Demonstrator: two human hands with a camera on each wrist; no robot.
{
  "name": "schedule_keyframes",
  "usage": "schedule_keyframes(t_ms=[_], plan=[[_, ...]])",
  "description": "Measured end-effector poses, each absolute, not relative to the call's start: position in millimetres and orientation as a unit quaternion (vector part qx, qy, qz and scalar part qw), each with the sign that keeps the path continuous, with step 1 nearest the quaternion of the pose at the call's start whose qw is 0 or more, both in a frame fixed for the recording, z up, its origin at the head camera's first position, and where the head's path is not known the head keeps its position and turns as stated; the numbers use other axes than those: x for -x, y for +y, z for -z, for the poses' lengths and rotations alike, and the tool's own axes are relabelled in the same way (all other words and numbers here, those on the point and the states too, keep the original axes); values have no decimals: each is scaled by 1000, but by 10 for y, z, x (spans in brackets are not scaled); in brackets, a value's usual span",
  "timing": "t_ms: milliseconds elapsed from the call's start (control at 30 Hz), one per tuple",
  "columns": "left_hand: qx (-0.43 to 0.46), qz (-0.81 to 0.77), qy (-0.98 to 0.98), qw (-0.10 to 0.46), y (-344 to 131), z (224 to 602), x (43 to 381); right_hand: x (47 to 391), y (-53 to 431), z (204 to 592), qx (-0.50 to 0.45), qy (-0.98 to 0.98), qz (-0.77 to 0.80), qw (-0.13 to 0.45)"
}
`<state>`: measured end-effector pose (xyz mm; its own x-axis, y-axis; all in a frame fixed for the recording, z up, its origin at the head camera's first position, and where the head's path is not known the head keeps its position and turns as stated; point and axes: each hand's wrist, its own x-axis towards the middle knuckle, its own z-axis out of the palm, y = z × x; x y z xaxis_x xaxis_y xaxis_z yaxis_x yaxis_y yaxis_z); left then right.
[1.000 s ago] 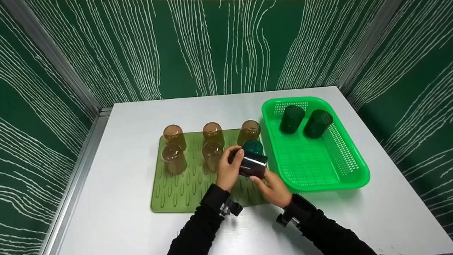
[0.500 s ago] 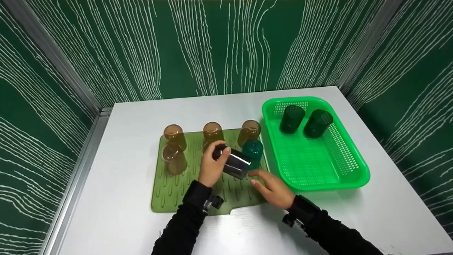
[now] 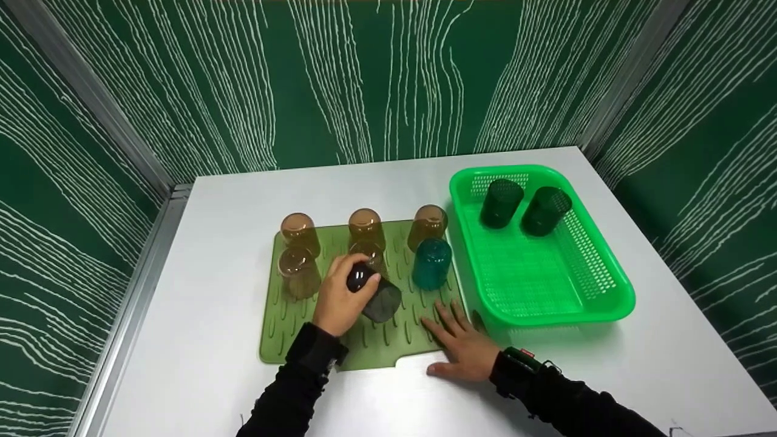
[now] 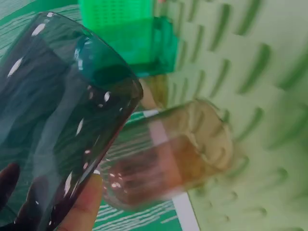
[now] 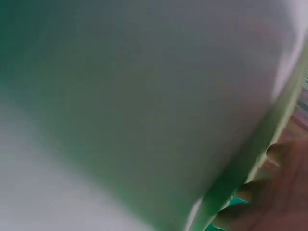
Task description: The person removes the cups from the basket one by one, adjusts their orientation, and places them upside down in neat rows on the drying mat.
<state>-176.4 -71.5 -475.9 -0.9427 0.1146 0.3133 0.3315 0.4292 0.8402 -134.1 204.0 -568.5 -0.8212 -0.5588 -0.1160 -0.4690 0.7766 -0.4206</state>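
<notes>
My left hand [image 3: 340, 297] grips a dark grey see-through tumbler [image 3: 383, 300] by its base end, tilted with the mouth down and to the right, close over the green drying mat [image 3: 322, 334]. Fingers spread, my right hand [image 3: 467, 349] rests at the mat's front right corner. Upside down on the mat stand several amber and brownish tumblers [image 3: 300, 273], plus a teal tumbler [image 3: 432, 267] at the right. In the left wrist view, a brownish tumbler [image 4: 159, 159] shows just beyond the dark one. Blur fills most of the right wrist view, with fingers [image 5: 240, 192] along the mat edge.
A bright green basket [image 3: 564, 318] stands right of the mat, with two dark tumblers [image 3: 502, 204] at its back. Both sit on a white table [image 3: 200, 340] enclosed by green walls [image 3: 400, 79] with white lines.
The left hand has carried the dark tumbler left and turned its mouth downward. The right hand has let go of the tumbler and come down, spread, at the mat's corner.
</notes>
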Motion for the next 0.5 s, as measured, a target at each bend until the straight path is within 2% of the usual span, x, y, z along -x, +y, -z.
schedule_keyframes(t_ms=[333,500], plan=[[108,427,-882,170,-1059,4877,1708,1320,1966,5562,272,942,118,159],[77,399,-898,166,-1286,4930,1724,1321,1968,5572,262,945,98,169]])
